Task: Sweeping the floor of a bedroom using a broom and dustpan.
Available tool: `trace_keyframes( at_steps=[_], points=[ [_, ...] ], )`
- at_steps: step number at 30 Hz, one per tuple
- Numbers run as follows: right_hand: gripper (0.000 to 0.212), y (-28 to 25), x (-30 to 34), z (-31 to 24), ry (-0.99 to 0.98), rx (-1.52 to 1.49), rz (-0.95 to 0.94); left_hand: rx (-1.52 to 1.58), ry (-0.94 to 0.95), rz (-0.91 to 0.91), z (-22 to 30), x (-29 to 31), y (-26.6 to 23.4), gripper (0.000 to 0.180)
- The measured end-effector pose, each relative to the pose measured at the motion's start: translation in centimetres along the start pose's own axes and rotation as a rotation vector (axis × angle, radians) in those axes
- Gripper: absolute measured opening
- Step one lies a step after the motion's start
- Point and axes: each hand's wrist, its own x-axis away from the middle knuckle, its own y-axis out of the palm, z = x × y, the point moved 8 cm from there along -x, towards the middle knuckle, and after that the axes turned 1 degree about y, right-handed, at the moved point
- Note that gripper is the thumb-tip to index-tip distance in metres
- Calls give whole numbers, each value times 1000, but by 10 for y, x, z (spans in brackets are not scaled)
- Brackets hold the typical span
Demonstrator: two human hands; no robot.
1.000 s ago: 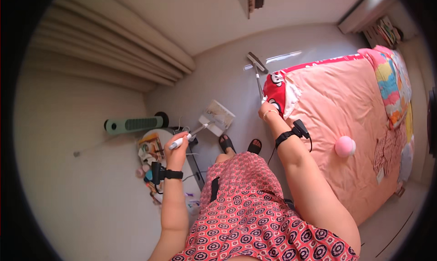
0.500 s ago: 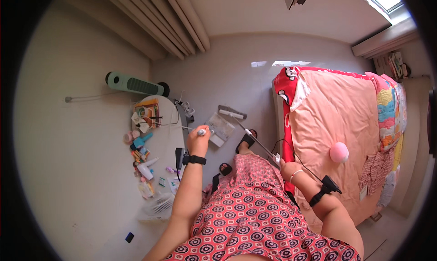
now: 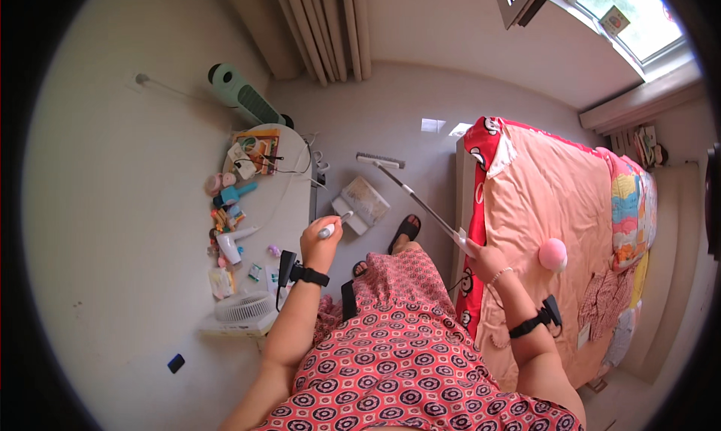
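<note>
My left hand grips the handle of a white dustpan that hangs just above the grey floor beside the table. My right hand holds the long thin handle of a broom; its white head rests on the floor farther out. Both wrists wear black bands. My feet in black sandals stand between the dustpan and the bed.
A white table at my left carries a hair dryer, small bottles, cables and a small white fan. A green tower fan stands by the curtains. The bed with a peach cover and a pink ball fills the right.
My view has swung upward and left. My right hand came off the bed's edge and now holds the broom handle lower; the broom head has slid out along the floor. The dustpan stayed low.
</note>
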Motion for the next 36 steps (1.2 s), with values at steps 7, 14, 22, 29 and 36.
trace_keyframes(
  at_steps=[7, 14, 22, 29, 36],
  points=[
    [35, -16, -149, -81, -65, 16, 99, 67, -20, 92, 14, 65, -28, 13],
    [34, -10, -295, -137, -57, 108, 0, 10, -96, 145, 38, 115, -13, 11],
    [58, 104, -177, 1, -237, 304, -268, -15, -396, 328, -26, 136, 19, 12],
    [55, 112, -13, 115, -226, 198, -416, -27, -492, 325, -53, 134, 31, 17],
    [53, 57, 20, 117, -288, -51, -182, -92, -440, 312, -42, 157, 22, 14]
  ],
)
